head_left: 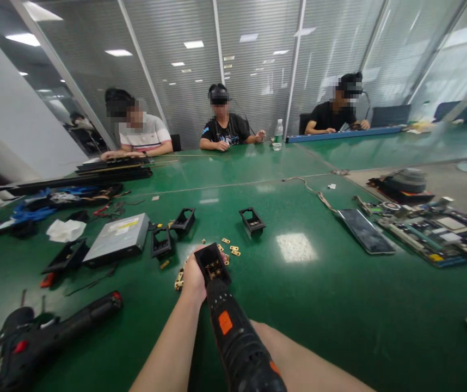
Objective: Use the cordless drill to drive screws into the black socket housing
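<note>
My left hand (193, 276) is closed around a black plastic socket box (208, 257), its open side facing me and brass terminals inside. A black and orange cordless screwdriver (237, 332) points into the box; its tip is hard to make out. My right hand (263, 330) is on the screwdriver's grip, mostly hidden behind the tool's body. Around the box lie several small brass pieces (235, 251). Beyond it stand similar black boxes, one a little to the right (252, 221) and two to the left, a near box (161, 243) and a farther box (183, 221).
A second power tool (41, 337) lies front left, below a silver disc drive (117, 239) and white tissue (66, 231). On the right are a phone (364, 231) and circuit boards (441, 228). Three people sit across the green table (319, 305), near a water bottle (278, 136).
</note>
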Available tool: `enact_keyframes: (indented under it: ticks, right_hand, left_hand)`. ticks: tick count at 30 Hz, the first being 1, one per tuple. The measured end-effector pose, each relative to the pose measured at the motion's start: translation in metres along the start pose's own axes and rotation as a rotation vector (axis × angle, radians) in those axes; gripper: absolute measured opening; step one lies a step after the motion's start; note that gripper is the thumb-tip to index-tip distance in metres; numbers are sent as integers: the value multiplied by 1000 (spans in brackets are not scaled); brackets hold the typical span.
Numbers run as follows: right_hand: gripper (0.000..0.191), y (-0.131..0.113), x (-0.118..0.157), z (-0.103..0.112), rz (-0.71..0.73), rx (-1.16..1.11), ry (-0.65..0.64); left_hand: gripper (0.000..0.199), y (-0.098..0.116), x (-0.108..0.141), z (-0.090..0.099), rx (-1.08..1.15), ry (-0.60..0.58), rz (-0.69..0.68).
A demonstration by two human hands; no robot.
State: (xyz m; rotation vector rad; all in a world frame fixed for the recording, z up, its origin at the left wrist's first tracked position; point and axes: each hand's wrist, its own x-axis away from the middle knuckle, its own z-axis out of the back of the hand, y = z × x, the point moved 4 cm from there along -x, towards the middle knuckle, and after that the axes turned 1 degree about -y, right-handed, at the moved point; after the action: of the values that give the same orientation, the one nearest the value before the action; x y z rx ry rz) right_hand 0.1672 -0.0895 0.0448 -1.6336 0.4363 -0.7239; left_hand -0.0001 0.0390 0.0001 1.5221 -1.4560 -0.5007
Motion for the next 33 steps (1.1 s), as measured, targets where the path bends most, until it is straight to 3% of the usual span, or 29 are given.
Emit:
enact_keyframes:
  ticks: [3, 15, 28, 33]
  right_hand:
    - [30, 17, -10, 2, -47, 52, 3]
    - [24, 61, -29, -2, -192, 177, -92]
    - [30, 11, 10, 10, -98, -10, -81]
    - [29, 9, 5, 10, -83, -60, -66]
  left_hand:
    - [23, 1, 0, 0, 18, 1, -39]
    - [29, 0, -5, -4, 77, -114, -67]
    - [25, -9, -13, -4, 29, -30, -3]
    - [23, -10, -13, -4, 12, -32, -11]
